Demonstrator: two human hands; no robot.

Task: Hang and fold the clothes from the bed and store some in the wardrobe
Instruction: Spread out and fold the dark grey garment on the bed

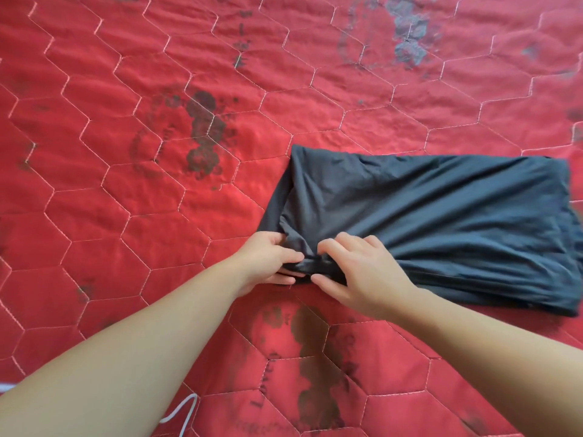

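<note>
A red quilt (pixel 126 216) with hexagon stitching and dark faded prints covers the bed; a white cord (pixel 181 411) lies at its near edge. A dark grey garment (pixel 426 222), folded, lies flat on the quilt, right of centre. The left hand (pixel 268 263) pinches its near-left corner. The right hand (pixel 362 279), fingers curled, grips the same bunched corner just beside.
</note>
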